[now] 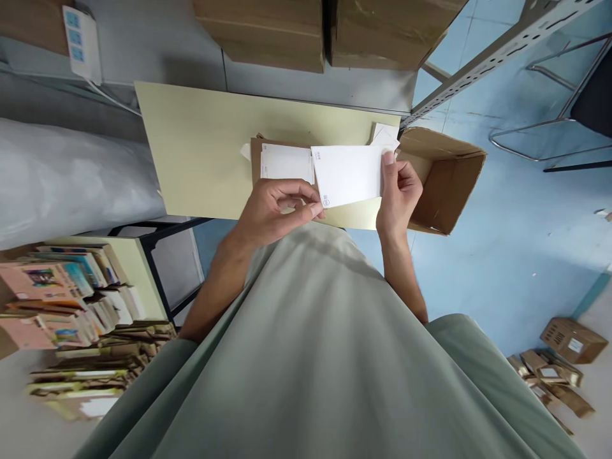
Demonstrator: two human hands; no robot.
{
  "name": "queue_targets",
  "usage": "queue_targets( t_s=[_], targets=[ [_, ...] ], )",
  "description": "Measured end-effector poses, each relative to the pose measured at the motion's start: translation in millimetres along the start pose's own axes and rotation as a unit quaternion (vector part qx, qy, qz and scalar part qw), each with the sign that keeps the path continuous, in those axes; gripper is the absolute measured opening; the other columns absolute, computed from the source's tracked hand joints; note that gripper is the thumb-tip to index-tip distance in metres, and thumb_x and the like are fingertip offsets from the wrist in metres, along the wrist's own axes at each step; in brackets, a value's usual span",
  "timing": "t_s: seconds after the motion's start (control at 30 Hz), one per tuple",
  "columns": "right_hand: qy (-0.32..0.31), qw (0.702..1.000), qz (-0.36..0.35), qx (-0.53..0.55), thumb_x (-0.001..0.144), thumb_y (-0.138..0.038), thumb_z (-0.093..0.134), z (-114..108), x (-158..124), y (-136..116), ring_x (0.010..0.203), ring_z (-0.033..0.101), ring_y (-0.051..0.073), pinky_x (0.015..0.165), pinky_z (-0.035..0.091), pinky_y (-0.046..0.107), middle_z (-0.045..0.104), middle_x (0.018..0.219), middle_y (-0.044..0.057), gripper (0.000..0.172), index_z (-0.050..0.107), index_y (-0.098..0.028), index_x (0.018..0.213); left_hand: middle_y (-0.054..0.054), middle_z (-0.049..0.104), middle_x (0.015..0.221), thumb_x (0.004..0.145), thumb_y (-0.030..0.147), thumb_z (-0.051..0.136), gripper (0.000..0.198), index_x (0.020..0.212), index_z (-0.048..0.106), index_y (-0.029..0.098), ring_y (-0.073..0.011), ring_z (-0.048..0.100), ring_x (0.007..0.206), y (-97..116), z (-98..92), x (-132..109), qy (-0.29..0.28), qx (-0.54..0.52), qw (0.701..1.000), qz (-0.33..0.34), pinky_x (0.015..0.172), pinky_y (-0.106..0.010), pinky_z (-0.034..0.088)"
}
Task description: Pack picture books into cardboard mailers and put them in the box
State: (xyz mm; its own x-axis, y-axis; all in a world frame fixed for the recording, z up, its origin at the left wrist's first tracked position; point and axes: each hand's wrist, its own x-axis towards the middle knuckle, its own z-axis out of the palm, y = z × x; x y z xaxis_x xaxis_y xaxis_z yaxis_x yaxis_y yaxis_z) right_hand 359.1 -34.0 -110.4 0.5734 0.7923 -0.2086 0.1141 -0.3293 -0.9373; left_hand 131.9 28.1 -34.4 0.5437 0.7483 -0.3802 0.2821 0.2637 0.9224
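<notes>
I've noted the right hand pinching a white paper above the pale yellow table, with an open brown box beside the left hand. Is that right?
No: in the head view, the open brown box is beside the right hand, not the left hand. The right hand pinches the white paper above the pale yellow table.

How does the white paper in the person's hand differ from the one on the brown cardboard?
The held paper is pinched by the right hand; the lying paper rests on the brown cardboard. The held paper looks larger in view than the lying paper. Both are white.
</notes>
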Motion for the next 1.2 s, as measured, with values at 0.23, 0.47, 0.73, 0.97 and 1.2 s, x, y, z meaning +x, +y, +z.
queue_targets(
  t_s=[0.23, 0.47, 0.73, 0.97, 1.2],
  targets=[
    [-0.12, 0.986, -0.01, -0.116, 0.103, -0.081, 0.068, -0.7, -19.5, -5.1, 0.09, 0.073, 0.022, 0.079, 0.063, 0.037, 0.075, 0.1, 0.004, 0.052, 0.076, -0.03, 0.103, -0.003, 0.079, 0.086, 0.096, 0.044, 0.078, 0.023, 0.09, 0.079, 0.022, -0.0209, 0.08, 0.085, -6.5, -0.6, -8.7, 0.037, 0.051, 0.998, 0.025, 0.077, -0.032, 0.066],
    [-0.167, 0.971, -0.152, -0.075, 0.109, -0.061, 0.074, -12.8, -69.0, -58.3, 0.074, 0.067, 0.018, 0.065, 0.064, 0.034, 0.072, 0.094, 0.002, 0.029, 0.085, -0.034, 0.109, -0.001, 0.08, 0.086, 0.099, 0.037, 0.074, 0.018, 0.089, 0.078, 0.022, -0.0156, 0.074, 0.078, -5.5, -10.1, -16.0, 0.051, 0.143, 0.984, 0.094, 0.071, -0.026, 0.06],
    [-0.157, 0.955, -0.221, -0.12, 0.114, -0.047, 0.071, 29.1, -91.8, -68.7, 0.075, 0.068, 0.014, 0.066, 0.065, 0.029, 0.073, 0.096, 0.002, 0.023, 0.085, -0.029, 0.111, -0.001, 0.081, 0.087, 0.099, 0.029, 0.07, 0.012, 0.091, 0.077, 0.023, -0.0152, 0.072, 0.076, -3.7, -45.0, -27.6, 0.004, 0.169, 0.974, 0.148, 0.069, -0.027, 0.06],
    [-0.155, 0.944, -0.25, -0.15, 0.111, -0.04, 0.075, 68.9, -110.9, -89.3, 0.072, 0.068, 0.013, 0.061, 0.06, 0.028, 0.075, 0.097, 0.002, 0.015, 0.084, -0.028, 0.11, -0.001, 0.081, 0.088, 0.099, 0.024, 0.068, 0.011, 0.092, 0.076, 0.022, -0.0135, 0.069, 0.073, -10.3, -90.1, -48.5, -0.008, 0.145, 0.974, 0.176, 0.067, -0.027, 0.058],
    [-0.169, 0.938, -0.242, -0.182, 0.113, -0.032, 0.067, 109.2, -124.5, -109.3, 0.067, 0.065, 0.012, 0.062, 0.059, 0.028, 0.074, 0.093, 0.001, 0.018, 0.079, -0.026, 0.102, -0.001, 0.081, 0.088, 0.099, 0.029, 0.071, 0.013, 0.089, 0.075, 0.023, -0.0147, 0.07, 0.074, -26.5, -135.7, -67.6, 0.001, 0.135, 0.977, 0.165, 0.069, -0.028, 0.059]
  ],
)
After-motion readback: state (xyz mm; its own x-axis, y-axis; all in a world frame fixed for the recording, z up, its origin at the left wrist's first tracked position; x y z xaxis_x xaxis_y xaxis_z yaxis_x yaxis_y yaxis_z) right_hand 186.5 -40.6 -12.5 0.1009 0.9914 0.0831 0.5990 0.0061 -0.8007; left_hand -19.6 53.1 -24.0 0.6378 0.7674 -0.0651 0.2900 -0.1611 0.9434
